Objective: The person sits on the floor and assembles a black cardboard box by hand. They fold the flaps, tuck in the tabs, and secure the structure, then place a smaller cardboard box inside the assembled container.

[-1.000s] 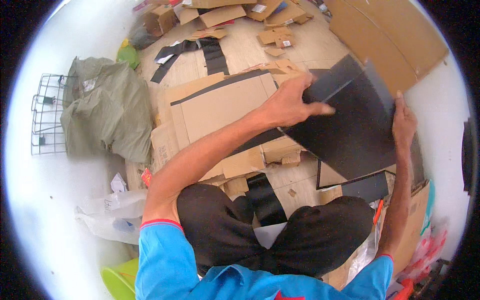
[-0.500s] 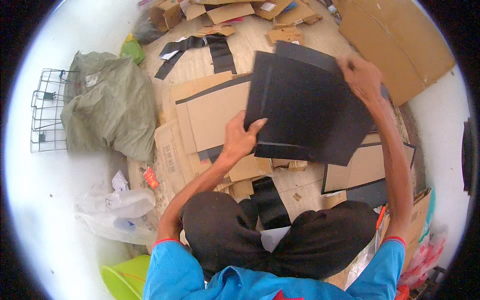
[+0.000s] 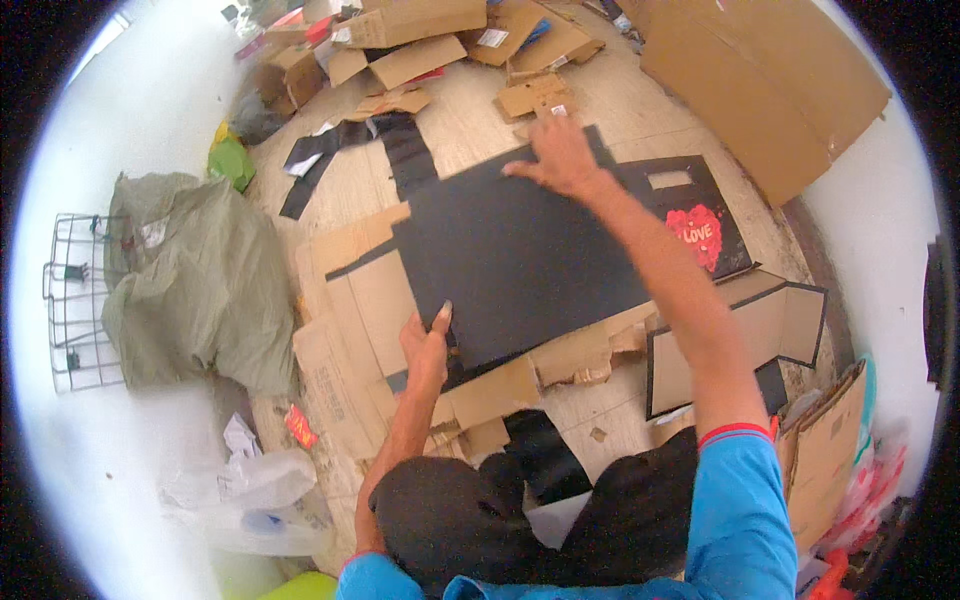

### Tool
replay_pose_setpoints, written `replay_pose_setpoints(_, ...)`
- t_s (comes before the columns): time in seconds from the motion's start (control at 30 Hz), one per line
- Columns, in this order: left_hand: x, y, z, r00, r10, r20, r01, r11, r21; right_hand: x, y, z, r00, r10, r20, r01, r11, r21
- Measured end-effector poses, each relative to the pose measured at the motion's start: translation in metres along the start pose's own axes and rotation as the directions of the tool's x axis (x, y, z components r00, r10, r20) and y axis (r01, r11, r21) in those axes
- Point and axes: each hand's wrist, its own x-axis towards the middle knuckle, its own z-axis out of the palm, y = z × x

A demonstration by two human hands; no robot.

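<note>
A large black cardboard sheet point(image 3: 520, 265) lies slanted in front of me, above the flattened cardboard pieces on the floor. My left hand point(image 3: 424, 352) is closed on its near left corner, thumb on the black face. At the far edge, my right hand point(image 3: 562, 158) grips the sheet, its thumb stretched along the top and the other fingers partly hidden beyond the edge. Another black edge shows by the far right corner, seemingly a second layer. To the right, partly behind my right forearm, is a black panel point(image 3: 715, 190) with a cut-out slot and a red heart-shaped print.
A folded tan board point(image 3: 780, 310) with black edging sits at right. Black strips point(image 3: 405, 155) and a pile of brown cardboard point(image 3: 430, 60) lie farther off. A grey-green sack point(image 3: 200, 290) and wire rack point(image 3: 85, 300) stand left; a big carton panel point(image 3: 760, 90) leans far right.
The black sheet has swung leftward and lower, lying flatter. My right hand has moved left along the far side, and the panel with the red heart has come into view.
</note>
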Motion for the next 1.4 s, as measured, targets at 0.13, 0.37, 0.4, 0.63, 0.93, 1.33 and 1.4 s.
replay_pose_setpoints(0.13,0.008,0.005,0.010,0.986,-0.143,-0.088,0.143,0.990,-0.002,-0.025,-0.023,0.061,0.991,0.033,0.130,-0.038,0.999,0.036)
replay_pose_setpoints(0.37,0.016,0.000,0.012,0.994,-0.103,-0.029,0.105,0.986,0.128,-0.045,-0.021,0.121,0.985,0.169,0.018,-0.170,0.980,0.099)
replay_pose_setpoints(0.4,0.014,0.000,0.009,0.992,-0.119,-0.049,0.125,0.980,0.156,-0.035,-0.022,0.118,0.978,0.207,0.033,-0.210,0.971,0.115)
replay_pose_setpoints(0.63,0.018,0.000,0.002,0.990,-0.141,0.026,0.132,0.968,0.212,-0.048,-0.042,0.133,0.982,0.163,0.092,-0.173,0.978,0.119)
replay_pose_setpoints(0.93,0.019,0.049,-0.008,0.980,-0.194,-0.032,0.118,0.447,0.887,-0.060,-0.049,0.150,0.969,0.217,0.119,-0.238,0.949,0.208)
replay_pose_setpoints(1.33,0.064,-0.025,-0.015,0.724,0.504,0.471,-0.548,0.005,0.836,-0.075,-0.042,0.130,0.971,0.239,-0.006,-0.235,0.959,0.161)
replay_pose_setpoints(1.4,0.073,-0.036,-0.014,0.694,0.550,0.465,-0.582,0.048,0.812,-0.062,-0.045,0.107,0.954,0.198,-0.226,-0.158,0.970,0.183)
